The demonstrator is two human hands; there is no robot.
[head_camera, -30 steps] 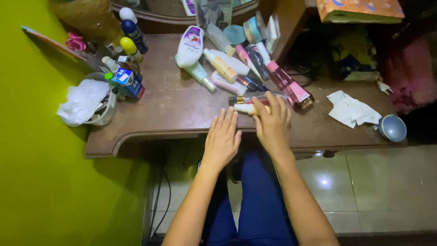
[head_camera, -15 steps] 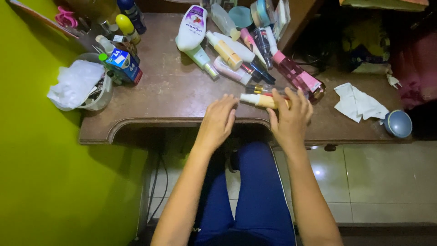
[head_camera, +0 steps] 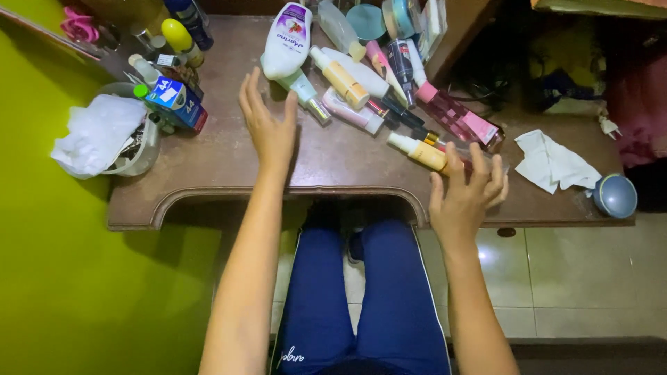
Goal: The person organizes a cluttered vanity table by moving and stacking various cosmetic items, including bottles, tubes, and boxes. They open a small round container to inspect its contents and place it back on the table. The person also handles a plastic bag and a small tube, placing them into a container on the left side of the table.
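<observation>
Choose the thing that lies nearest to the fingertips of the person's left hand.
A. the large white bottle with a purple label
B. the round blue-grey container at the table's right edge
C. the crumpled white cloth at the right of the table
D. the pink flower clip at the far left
A: the left hand is stretched out open over the table, fingertips just short of the large white bottle; the others lie far off.

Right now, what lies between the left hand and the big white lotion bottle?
In the head view, only bare brown tabletop separates the left hand from the white lotion bottle; a small green-capped tube lies just beside the fingertips.
</observation>
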